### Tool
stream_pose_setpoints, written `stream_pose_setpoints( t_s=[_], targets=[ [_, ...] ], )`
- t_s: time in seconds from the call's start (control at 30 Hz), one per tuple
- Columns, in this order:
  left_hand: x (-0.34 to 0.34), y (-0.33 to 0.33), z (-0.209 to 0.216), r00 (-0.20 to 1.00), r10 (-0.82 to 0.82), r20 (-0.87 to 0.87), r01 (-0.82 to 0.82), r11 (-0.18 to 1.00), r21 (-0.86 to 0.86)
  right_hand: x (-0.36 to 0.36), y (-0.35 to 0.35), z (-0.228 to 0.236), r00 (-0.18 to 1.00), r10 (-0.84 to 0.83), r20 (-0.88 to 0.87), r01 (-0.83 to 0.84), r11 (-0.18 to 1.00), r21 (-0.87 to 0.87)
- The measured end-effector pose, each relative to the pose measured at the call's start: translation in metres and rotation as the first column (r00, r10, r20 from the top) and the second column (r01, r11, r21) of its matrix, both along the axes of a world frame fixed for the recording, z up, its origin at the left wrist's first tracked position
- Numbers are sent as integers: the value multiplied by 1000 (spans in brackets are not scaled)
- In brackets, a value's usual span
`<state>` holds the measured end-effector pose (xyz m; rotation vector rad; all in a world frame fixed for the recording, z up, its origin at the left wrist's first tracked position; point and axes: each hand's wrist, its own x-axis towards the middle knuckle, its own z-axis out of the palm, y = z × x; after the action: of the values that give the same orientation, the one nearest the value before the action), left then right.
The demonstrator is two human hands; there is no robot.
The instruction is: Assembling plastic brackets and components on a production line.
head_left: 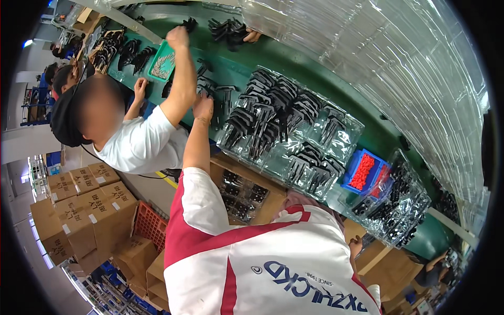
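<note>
My left hand (202, 106) reaches across the green workbench, its fingers closed on a black T-shaped part (206, 86) among several similar ones. Another black T-shaped part (227, 94) lies just right of that hand. Beyond it, many black T-shaped parts (257, 113) lie in heaps on clear plastic trays (273, 157). Low beside my shirt at the right is my right hand (356, 245), near cardboard. It shows only in part and small, so what its fingers do is unclear.
At the left a co-worker's hand (177, 38) is over the bench by a green tray (161, 64) of small metal pins. A blue bin (346, 181) holds red pieces. Clear plastic trays (362, 47) are stacked along the far side. Cardboard boxes (86, 210) stand lower left.
</note>
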<state>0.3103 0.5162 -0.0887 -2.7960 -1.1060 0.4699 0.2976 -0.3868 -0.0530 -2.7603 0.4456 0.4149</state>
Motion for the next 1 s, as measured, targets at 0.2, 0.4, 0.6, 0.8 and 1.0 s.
stream_pose_setpoints(
  t_s=[0.2, 0.4, 0.6, 0.8, 1.0],
  targets=[
    [2, 32, -40, 932, -148, 331, 9, 923, 386, 11, 13, 17, 998, 0, -68, -2, 1000, -29],
    [34, 30, -11, 962, 102, 252, -145, 976, 161, 2, 11, 29, 998, -30, -61, 27, 999, -46],
    [27, 13, 14, 947, 297, 120, -299, 954, -3, -4, -3, 26, 997, -37, -62, 33, 997, -71],
    [-12, 3, 9, 975, 224, -16, -219, 965, 143, 4, -2, 11, 997, 75, -17, -76, 991, -109],
    [-24, -7, 8, 996, 75, 43, -75, 997, -19, 16, 23, 19, 996, 14, -93, -18, 998, -52]
  ],
)
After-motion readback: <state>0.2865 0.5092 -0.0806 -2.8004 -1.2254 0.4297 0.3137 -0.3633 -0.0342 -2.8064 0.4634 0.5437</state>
